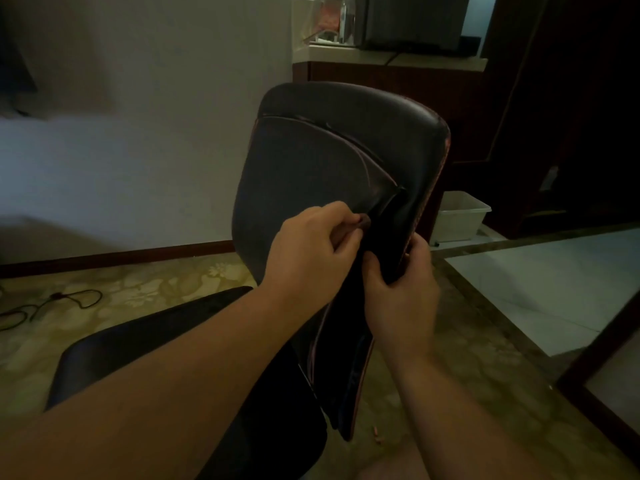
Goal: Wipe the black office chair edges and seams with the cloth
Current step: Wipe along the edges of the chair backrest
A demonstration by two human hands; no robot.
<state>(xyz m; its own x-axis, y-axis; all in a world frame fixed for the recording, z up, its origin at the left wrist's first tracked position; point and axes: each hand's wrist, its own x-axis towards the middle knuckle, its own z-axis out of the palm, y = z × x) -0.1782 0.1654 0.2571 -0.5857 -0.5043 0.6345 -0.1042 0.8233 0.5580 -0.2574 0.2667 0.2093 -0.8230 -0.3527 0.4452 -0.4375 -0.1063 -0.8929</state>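
Dim room with patterned flooring [145, 289]: a black office chair [322, 161] stands mid-floor. Left hand [311, 244] pinches a dark cloth [381, 237] against the backrest seam; right hand [405, 282] grips the backrest's right edge.

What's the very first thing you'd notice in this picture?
The big black chair back stands in the middle. Low on its right edge, the left hand pinches at a seam while the right hand grips the edge. Behind the chair, a white bin sits on the floor.
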